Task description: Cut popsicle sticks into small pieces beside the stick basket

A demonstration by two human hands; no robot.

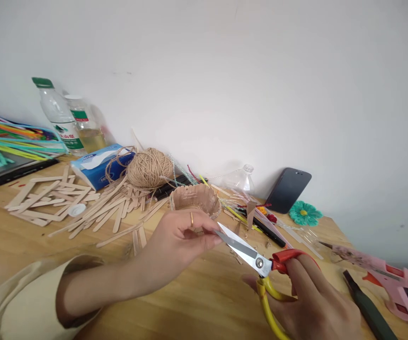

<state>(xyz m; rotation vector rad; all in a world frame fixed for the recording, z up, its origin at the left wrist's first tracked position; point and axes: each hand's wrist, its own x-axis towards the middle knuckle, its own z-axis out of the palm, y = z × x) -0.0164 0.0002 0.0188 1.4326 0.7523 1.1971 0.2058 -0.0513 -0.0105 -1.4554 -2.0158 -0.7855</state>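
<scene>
My right hand grips a pair of scissors by its red and yellow handles, the blades slightly apart and pointing left. At the blade tips, my left hand has its thumb and forefinger pinched together; whatever lies between them is too small or hidden to make out. Just behind the left hand stands a small round basket made of wooden sticks with a trimmed rim, its lower part partly covered by the hand.
Loose wooden craft sticks lie left, below a twine ball and a tissue pack. Bottles stand behind. At right are a phone, a teal flower, a pink glue gun and a dark-handled tool.
</scene>
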